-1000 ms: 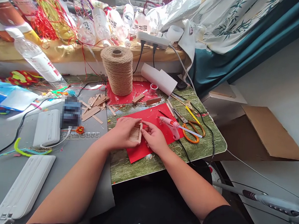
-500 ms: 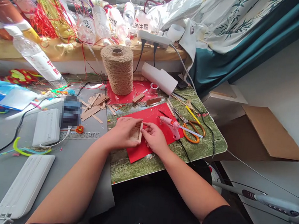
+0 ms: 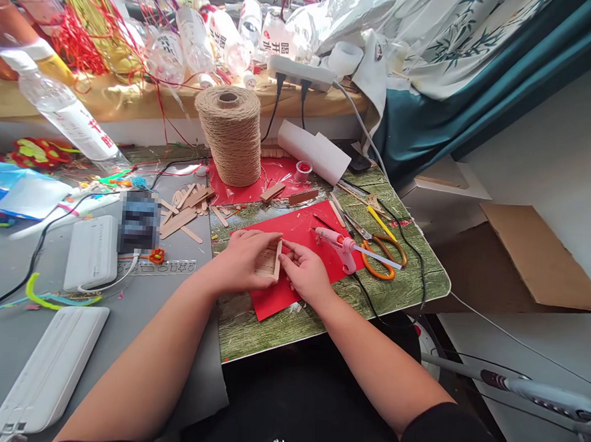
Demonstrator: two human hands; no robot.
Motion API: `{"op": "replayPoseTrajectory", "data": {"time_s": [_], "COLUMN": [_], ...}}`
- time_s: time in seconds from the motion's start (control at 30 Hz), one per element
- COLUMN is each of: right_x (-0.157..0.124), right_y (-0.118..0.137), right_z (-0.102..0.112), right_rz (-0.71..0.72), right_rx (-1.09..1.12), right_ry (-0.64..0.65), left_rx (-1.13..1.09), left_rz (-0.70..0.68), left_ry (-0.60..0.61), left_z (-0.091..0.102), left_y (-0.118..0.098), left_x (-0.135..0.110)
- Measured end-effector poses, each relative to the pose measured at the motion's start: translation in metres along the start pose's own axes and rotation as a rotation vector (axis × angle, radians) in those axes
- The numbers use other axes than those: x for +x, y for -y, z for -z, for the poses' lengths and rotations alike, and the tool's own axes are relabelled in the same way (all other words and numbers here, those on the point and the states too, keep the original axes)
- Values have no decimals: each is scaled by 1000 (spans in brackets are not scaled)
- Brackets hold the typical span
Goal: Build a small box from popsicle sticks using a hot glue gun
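A small open box of wooden craft sticks [image 3: 267, 266] is held above a red sheet [image 3: 270, 305]. My left hand [image 3: 237, 261] wraps round its left side, thumb and fingers at its near and far edges, and covers much of it. Against the box's right wall, the fingertips of my right hand [image 3: 306, 274] are pinched together. Just right of that hand lies a pink hot glue gun [image 3: 343, 245] with a glue stick out of its back. Orange-handled scissors [image 3: 381, 256] rest beyond it.
A big twine spool [image 3: 233, 140] stands behind the hands. Loose craft sticks [image 3: 188, 211] lie to the left, near white power banks [image 3: 51, 366]. Bottles and a power strip [image 3: 300, 72] line the sill. A cardboard box [image 3: 543, 256] sits right of the table.
Both hands stay in nearly the same place on the wooden box. The camera's view has shifted very slightly.
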State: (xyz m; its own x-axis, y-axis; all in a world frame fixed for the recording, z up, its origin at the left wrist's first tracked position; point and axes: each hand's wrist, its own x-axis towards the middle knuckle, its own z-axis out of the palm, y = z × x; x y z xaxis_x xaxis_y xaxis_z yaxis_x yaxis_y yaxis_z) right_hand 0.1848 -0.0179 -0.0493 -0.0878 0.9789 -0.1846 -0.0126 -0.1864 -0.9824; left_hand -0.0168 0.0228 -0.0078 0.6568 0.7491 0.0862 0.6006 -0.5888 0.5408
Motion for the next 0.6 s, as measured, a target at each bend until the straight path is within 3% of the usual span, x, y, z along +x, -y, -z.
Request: {"op": "replayPoseTrajectory", "data": {"time_s": [0.13,0.6], "right_x": [-2,3], "right_y": [-1,-12], "right_z": [0,0], "right_rz": [20,124], "right_rx": [-19,-83], "right_ry": [-46,-11], "left_rx": [5,-2], "left_rz": [-12,-13], "left_ry": [-21,-6], "left_z": [0,0], "left_y": [-1,-2], "left_x": [-2,1]}}
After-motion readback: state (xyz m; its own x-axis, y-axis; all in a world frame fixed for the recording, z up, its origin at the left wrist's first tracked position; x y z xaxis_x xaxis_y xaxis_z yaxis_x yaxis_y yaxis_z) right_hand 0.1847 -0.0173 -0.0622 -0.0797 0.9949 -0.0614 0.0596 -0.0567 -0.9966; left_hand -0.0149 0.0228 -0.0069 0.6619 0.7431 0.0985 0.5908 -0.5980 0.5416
